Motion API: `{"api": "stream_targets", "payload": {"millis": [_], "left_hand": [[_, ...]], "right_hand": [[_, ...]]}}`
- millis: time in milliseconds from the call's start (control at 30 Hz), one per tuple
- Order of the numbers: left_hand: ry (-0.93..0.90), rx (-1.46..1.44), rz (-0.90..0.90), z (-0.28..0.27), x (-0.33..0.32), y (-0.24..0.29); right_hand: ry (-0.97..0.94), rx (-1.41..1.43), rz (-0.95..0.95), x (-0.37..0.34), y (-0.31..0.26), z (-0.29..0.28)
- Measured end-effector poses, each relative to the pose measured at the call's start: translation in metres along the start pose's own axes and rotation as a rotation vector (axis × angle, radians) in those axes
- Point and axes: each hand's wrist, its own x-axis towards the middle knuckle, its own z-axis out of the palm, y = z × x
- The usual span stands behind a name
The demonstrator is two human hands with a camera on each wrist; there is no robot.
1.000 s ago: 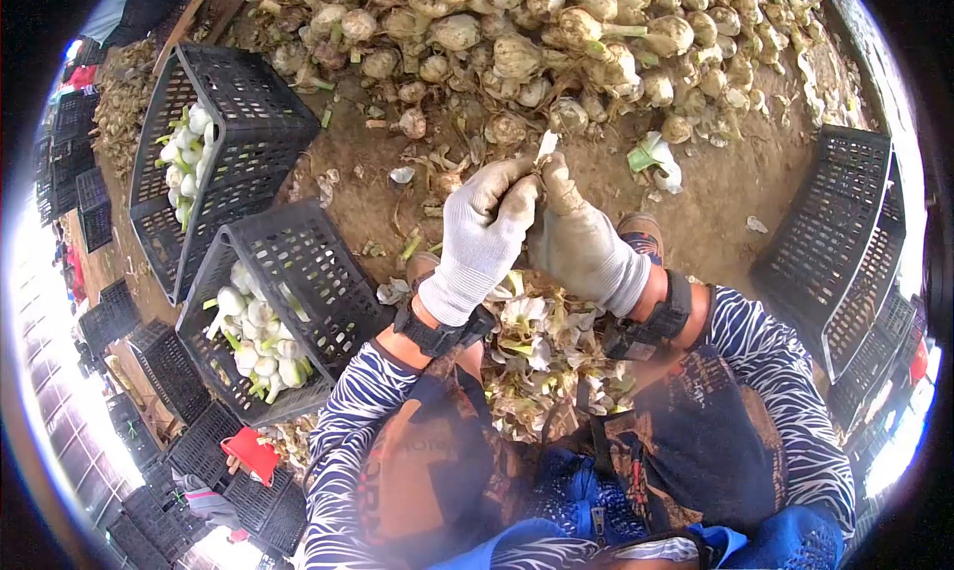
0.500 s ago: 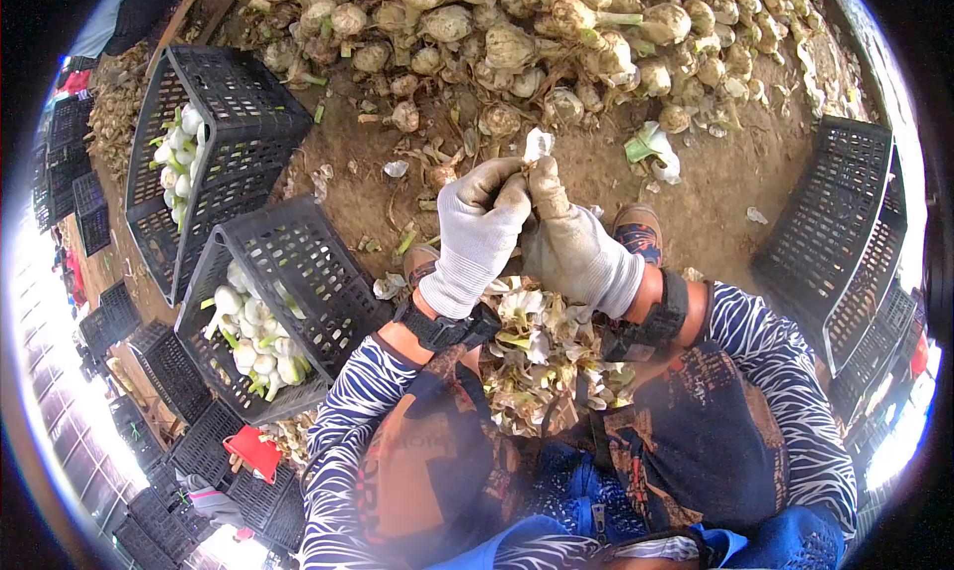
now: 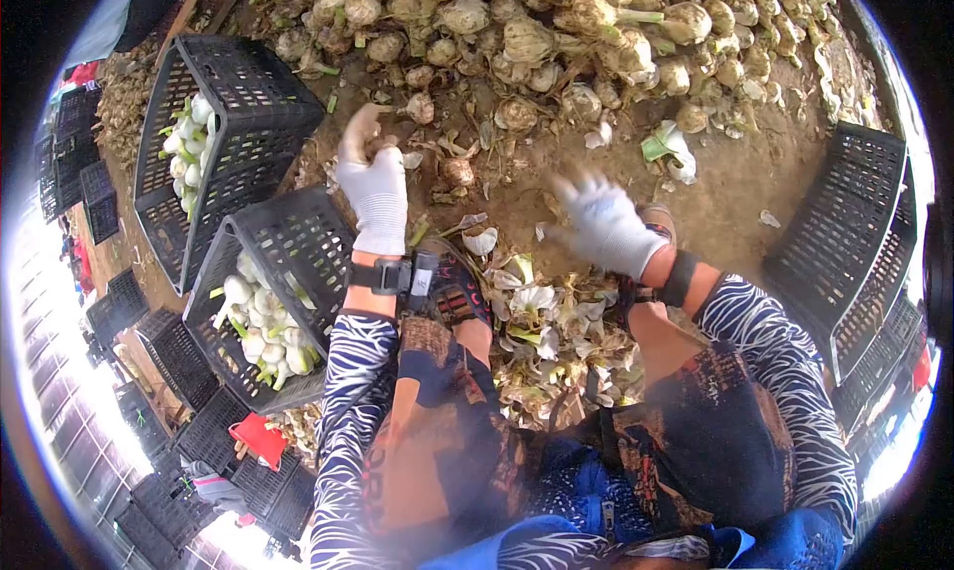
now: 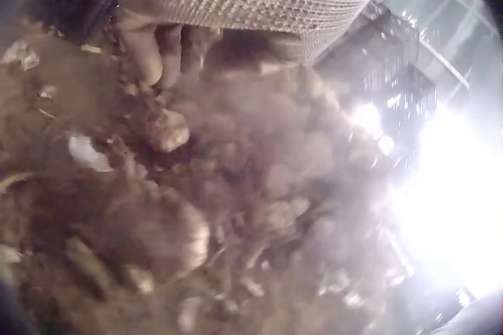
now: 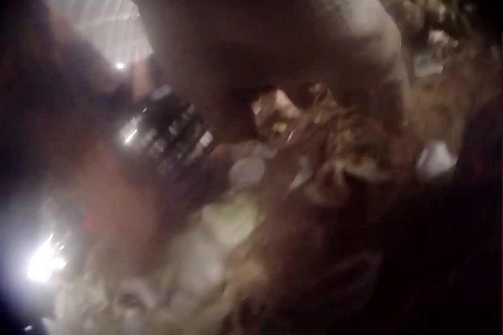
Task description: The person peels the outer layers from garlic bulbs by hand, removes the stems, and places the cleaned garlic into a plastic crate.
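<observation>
In the head view my left hand (image 3: 373,187), in a pale knit glove with soiled fingers, hangs over the dirt floor beside the near crate of garlic. Its fingers are loosely bent, with no object visible between them. A garlic bulb (image 4: 167,129) appears just below those fingertips in the left wrist view. Motion blurs my gloved right hand (image 3: 602,220), whose fingers are spread above the ground near the right shoe. Between the feet lies a heap of peeled garlic skins (image 3: 547,317). One loose bulb (image 3: 457,171) rests on the soil between the hands.
A big pile of unpeeled garlic (image 3: 527,38) spans the far side. Two black crates, the near crate (image 3: 298,237) and the far crate (image 3: 263,98), hold white trimmed bulbs on the left. Stacked black crates (image 3: 840,242) stand at right. A red container (image 3: 258,439) sits lower left.
The hands were together, pinching a white piece of garlic skin; now they are apart. My left hand has moved left toward the crates, my right hand slightly right and down. The white piece has left the fingers.
</observation>
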Motion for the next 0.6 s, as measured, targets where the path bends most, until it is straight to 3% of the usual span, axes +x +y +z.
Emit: {"api": "stream_targets", "payload": {"millis": [67, 100, 133, 167, 267, 333, 400, 433, 467, 500, 533, 567, 600], "left_hand": [[-0.245, 0.295, -0.092, -0.006, -0.004, -0.008], [-0.478, 0.583, -0.035, -0.006, -0.004, -0.003], [-0.587, 0.654, 0.044, -0.003, -0.009, -0.023], [-0.638, 0.736, 0.035, 0.003, -0.017, -0.024], [-0.684, 0.979, -0.132, 0.023, -0.046, -0.005], [-0.682, 0.918, -0.161, 0.022, -0.052, -0.017], [-0.637, 0.663, -0.139, 0.016, -0.054, -0.035], [-0.59, 0.417, -0.184, 0.014, -0.056, -0.045], [-0.591, 0.415, -0.185, 0.014, -0.059, -0.031], [-0.56, 0.099, -0.333, 0.014, -0.064, -0.003], [-0.521, -0.221, -0.474, 0.016, -0.066, 0.013], [-0.505, -0.06, -0.163, 0.017, -0.067, 0.01], [-0.51, -0.065, -0.16, 0.021, -0.065, 0.022]], "right_hand": [[-0.271, 0.026, -0.325, -0.023, -0.001, 0.045], [-0.747, 0.244, -0.375, -0.028, -0.016, 0.041], [-1.222, 0.468, -0.412, -0.032, -0.029, 0.037], [-1.221, 0.472, -0.412, -0.035, -0.037, 0.03], [-1.077, 0.482, -0.567, -0.035, -0.041, 0.011], [-0.667, 0.663, -0.251, -0.011, -0.022, 0.003], [-0.534, 0.73, -0.058, 0.01, -0.01, -0.017], [-0.534, 0.729, -0.057, 0.014, -0.008, -0.016], [-0.348, 1.02, 0.029, 0.017, -0.007, -0.014], [-0.144, 1.299, 0.117, 0.019, -0.006, -0.013], [-0.139, 1.296, 0.12, 0.021, -0.006, -0.019], [-0.06, 1.331, 0.147, 0.024, -0.009, -0.03], [0.02, 1.365, 0.174, 0.025, -0.012, -0.042]]}}
